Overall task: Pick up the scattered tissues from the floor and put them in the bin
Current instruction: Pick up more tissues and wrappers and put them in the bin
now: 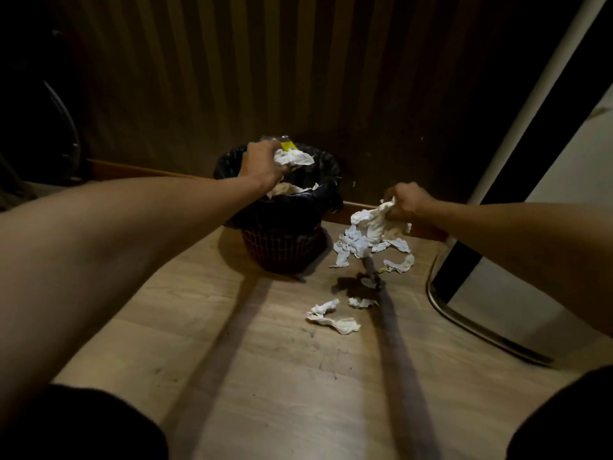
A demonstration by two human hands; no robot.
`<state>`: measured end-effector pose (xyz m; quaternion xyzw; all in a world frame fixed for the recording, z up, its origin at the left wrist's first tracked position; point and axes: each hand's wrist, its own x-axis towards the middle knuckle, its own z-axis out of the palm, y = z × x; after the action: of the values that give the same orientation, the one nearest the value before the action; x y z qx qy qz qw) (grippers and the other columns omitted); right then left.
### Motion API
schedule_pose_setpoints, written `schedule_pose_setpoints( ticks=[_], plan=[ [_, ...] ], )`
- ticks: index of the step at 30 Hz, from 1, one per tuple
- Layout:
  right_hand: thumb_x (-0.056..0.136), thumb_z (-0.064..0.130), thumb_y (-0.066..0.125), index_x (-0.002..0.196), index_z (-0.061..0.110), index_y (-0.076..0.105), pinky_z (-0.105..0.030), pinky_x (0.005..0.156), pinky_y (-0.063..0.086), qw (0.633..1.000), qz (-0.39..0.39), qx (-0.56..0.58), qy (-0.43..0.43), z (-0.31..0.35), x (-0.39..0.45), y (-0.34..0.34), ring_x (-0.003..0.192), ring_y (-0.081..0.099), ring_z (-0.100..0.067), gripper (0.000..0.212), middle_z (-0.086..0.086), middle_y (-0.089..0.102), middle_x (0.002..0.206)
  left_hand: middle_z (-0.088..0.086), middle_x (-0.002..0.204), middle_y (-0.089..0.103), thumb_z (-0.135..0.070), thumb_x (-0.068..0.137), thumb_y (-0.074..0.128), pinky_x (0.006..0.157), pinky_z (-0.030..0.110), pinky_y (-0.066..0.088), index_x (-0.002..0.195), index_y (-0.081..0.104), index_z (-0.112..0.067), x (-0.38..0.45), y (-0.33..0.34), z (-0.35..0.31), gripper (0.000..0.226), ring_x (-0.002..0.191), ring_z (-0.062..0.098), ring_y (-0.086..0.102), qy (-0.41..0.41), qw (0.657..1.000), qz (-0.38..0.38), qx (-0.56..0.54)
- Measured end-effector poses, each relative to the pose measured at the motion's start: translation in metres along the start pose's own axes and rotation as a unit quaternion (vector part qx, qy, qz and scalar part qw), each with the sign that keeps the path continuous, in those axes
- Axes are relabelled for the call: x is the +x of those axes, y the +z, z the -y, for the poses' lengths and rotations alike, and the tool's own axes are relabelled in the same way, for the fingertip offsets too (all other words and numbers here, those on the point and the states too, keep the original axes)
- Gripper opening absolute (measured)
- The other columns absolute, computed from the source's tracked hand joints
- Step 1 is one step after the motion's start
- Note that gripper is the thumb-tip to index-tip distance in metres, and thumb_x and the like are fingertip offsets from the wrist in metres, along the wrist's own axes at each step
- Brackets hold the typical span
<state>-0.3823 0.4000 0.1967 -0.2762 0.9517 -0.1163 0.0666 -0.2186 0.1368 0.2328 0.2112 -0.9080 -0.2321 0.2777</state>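
Observation:
A round basket bin (282, 250) with a black liner stands on the wooden floor against the wall. My left hand (260, 162) is over the bin's mouth, shut on a crumpled white tissue (295, 157). More tissue (288, 189) lies inside the bin. To the right of the bin, my right hand (406, 202) grips a bunch of white tissue (371, 220) lifted off a pile of tissues (355, 247) on the floor. Loose tissues lie nearer me: a curled strip (401, 263), a small scrap (362, 302) and a crumpled pair (331, 318).
A dark striped wall with a wooden skirting board (126, 167) runs behind the bin. A curved metal rail (464, 322) and a pale panel (547, 260) are on the right. A small dark bit of litter (370, 280) lies among the tissues. A yellow item (288, 146) sticks up behind the bin.

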Motion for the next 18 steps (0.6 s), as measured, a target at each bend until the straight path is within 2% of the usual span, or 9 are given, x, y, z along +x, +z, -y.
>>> schedule_pose_setpoints(
  ticks=[4,7,10,14,18],
  plan=[
    [0.083,0.012,0.074,0.123,0.01,0.059,-0.028,0.072,0.051,1.0,-0.007,0.005,-0.017,0.006,-0.005,-0.003,0.104,0.063,-0.026,0.043,-0.009,0.061,0.113,0.014,0.119,0.067,-0.036,0.084,0.075,0.089,0.037,0.05,0.123,0.064,-0.01,0.015,0.006,0.003,0.049,0.11,0.031,0.062,-0.047,0.999,0.004,-0.003],
    [0.083,0.012,0.074,0.118,0.01,0.061,-0.026,0.069,0.051,0.999,-0.01,0.007,-0.032,0.009,-0.009,-0.005,0.098,0.061,-0.022,0.037,-0.006,0.059,0.106,0.013,0.128,0.064,-0.039,0.08,0.078,0.097,0.038,0.047,0.13,0.06,-0.011,0.026,0.01,-0.002,0.06,0.119,0.03,0.058,-0.058,0.998,0.013,-0.029],
    [0.082,0.013,0.075,0.111,0.014,0.061,-0.02,0.057,0.045,0.999,0.009,0.021,-0.035,0.012,-0.014,-0.003,0.09,0.06,-0.018,0.032,-0.003,0.059,0.102,0.012,0.137,0.057,-0.039,0.078,0.079,0.105,0.04,0.044,0.137,0.054,-0.013,0.032,0.013,0.003,0.069,0.127,0.032,0.051,-0.077,0.995,0.035,-0.048],
    [0.081,0.016,0.076,0.102,0.021,0.06,-0.018,0.054,0.042,0.999,0.007,0.027,-0.031,0.012,-0.012,-0.002,0.085,0.061,-0.015,0.026,-0.002,0.062,0.102,0.01,0.143,0.053,-0.037,0.075,0.083,0.114,0.046,0.037,0.142,0.05,-0.02,0.036,0.014,0.019,0.077,0.135,0.034,0.046,-0.075,0.993,0.074,-0.047],
    [0.083,0.014,0.074,0.109,0.016,0.062,-0.018,0.054,0.045,0.997,-0.032,0.072,-0.023,0.016,-0.01,-0.008,0.081,0.061,-0.015,0.029,-0.005,0.063,0.103,0.008,0.142,0.054,-0.039,0.074,0.082,0.112,0.051,0.039,0.14,0.051,-0.026,0.036,0.01,0.028,0.074,0.132,0.033,0.049,-0.074,0.994,0.063,-0.048]
  ],
)
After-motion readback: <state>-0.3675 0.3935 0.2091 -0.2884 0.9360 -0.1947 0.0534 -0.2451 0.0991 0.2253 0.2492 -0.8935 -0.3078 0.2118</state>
